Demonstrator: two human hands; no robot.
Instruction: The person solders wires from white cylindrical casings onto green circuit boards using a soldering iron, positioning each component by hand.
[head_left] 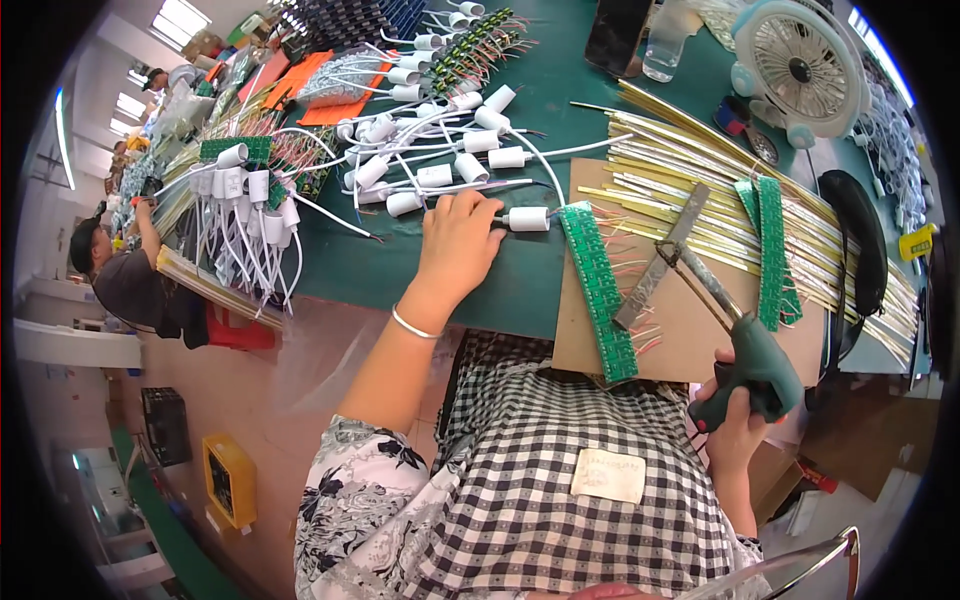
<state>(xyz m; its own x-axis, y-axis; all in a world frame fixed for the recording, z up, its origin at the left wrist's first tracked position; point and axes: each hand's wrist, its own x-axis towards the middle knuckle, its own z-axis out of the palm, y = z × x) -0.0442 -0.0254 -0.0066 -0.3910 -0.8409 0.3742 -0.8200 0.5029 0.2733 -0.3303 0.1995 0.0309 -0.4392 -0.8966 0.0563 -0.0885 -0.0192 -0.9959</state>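
My left hand is over the green table, its thumb and fingertips pinched at the dark lead end of a white cylindrical cap. Close to the cap lies a long green circuit board strip with thin red and white wires along one side. My right hand is wrapped round the grip of a green pistol-shaped soldering gun. Its long metal barrel points up and left, with the tip over a flat grey metal bar. Bar and strip both rest on a brown board.
Beyond my left hand are heaped white caps with cables; a hanging bunch is farther left. Yellowish strips fan out at right, near more green boards, a fan and a black pouch. A person sits left.
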